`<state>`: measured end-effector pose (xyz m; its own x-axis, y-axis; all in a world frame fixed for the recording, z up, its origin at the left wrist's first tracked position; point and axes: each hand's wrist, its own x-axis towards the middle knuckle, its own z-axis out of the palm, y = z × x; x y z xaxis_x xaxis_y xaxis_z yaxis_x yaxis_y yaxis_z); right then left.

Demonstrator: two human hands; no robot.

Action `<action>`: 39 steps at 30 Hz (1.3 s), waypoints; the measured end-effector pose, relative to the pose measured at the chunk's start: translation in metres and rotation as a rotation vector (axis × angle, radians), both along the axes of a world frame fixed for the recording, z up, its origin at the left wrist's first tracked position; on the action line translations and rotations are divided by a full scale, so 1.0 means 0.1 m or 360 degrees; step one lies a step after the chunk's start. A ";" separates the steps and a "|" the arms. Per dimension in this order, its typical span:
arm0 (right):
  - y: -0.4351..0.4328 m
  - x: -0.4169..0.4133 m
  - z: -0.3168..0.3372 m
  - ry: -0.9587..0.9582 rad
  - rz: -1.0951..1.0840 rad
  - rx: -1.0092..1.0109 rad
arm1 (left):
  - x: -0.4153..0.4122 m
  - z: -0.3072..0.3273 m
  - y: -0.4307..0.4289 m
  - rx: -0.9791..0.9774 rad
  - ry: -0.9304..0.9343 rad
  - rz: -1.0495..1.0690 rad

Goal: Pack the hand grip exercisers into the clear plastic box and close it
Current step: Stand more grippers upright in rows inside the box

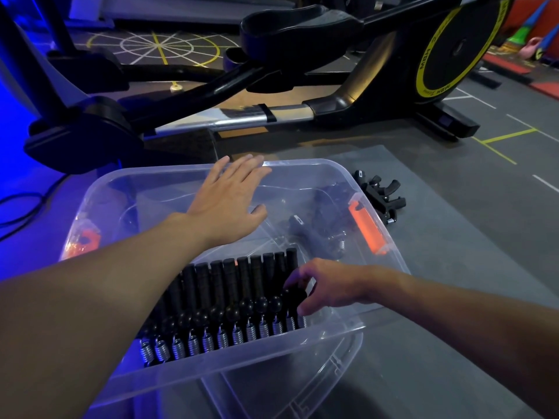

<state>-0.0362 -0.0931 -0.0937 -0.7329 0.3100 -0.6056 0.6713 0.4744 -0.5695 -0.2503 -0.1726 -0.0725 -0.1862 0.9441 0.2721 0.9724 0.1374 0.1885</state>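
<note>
Box: the clear plastic box (302,163) stands open on a grey floor mat (453,237), with no lid on top.
Latches: an orange latch (366,228) sits on the right end wall, and a second orange latch (86,240) on the left end wall.
Packed exercisers: a row of hand grip exercisers (230,297) stands side by side along the box's near wall, black handles pointing away, steel coil springs at the near edge.
Left hand: the left hand (225,198) reaches palm down across the box, fingers straight and slightly spread, holding nothing. Its fingertips lie at the far rim; contact cannot be confirmed.
Right hand: the right hand (320,285) is inside the box at the right end of the row, fingers curled around the end exerciser (295,294).
Unpacked exercisers: a loose pile of exercisers (382,195) lies on the mat just beside the box's right end.
Uncertain items: some dark shapes (317,225) show near the right wall; whether inside or behind it cannot be told.
Lid: a clear lid (302,388) lies partly under the near side of the box.
Surroundings: an elliptical trainer (459,46) stands behind the mat.
</note>
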 end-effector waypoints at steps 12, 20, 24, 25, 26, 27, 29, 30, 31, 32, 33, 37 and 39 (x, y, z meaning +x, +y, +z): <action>-0.03 0.00 0.03 -0.0011 0.0035 0.0048 | 0.00 0.00 0.00 0.0026 -0.0001 -0.0011; -0.05 0.01 0.10 0.0012 0.0081 0.0111 | 0.02 0.03 0.00 0.0019 -0.0026 0.0004; -0.05 0.03 0.15 0.0009 0.0094 0.0150 | 0.04 0.05 0.00 0.0002 -0.0047 0.0014; -0.05 0.03 0.17 0.0021 0.0086 0.0143 | 0.04 0.05 0.00 -0.0003 -0.0054 0.0024; -0.04 0.03 0.18 0.0037 0.0078 0.0132 | 0.05 0.05 0.00 -0.0006 -0.0061 0.0031; -0.04 0.04 0.21 0.0053 0.0074 0.0126 | 0.05 0.06 0.01 -0.0010 -0.0068 0.0035; -0.04 0.06 0.27 0.0080 0.0072 0.0128 | 0.07 0.08 0.01 -0.0028 -0.0077 0.0039; -0.03 0.07 0.30 0.0097 0.0071 0.0131 | 0.08 0.09 0.02 -0.0037 -0.0079 0.0039; -0.03 0.09 0.34 0.0120 0.0070 0.0135 | 0.09 0.09 0.02 -0.0042 -0.0082 0.0039; -0.02 0.11 0.38 0.0146 0.0066 0.0141 | 0.10 0.11 0.03 -0.0044 -0.0085 0.0039; -0.02 0.13 0.43 0.0175 0.0058 0.0144 | 0.11 0.11 0.04 -0.0048 -0.0090 0.0038; 0.05 0.23 0.68 0.0326 -0.0011 0.0151 | 0.21 0.16 0.14 -0.0063 -0.0134 0.0020; 0.11 0.30 0.80 0.0441 -0.0101 0.0134 | 0.30 0.20 0.21 -0.0056 -0.0149 -0.0006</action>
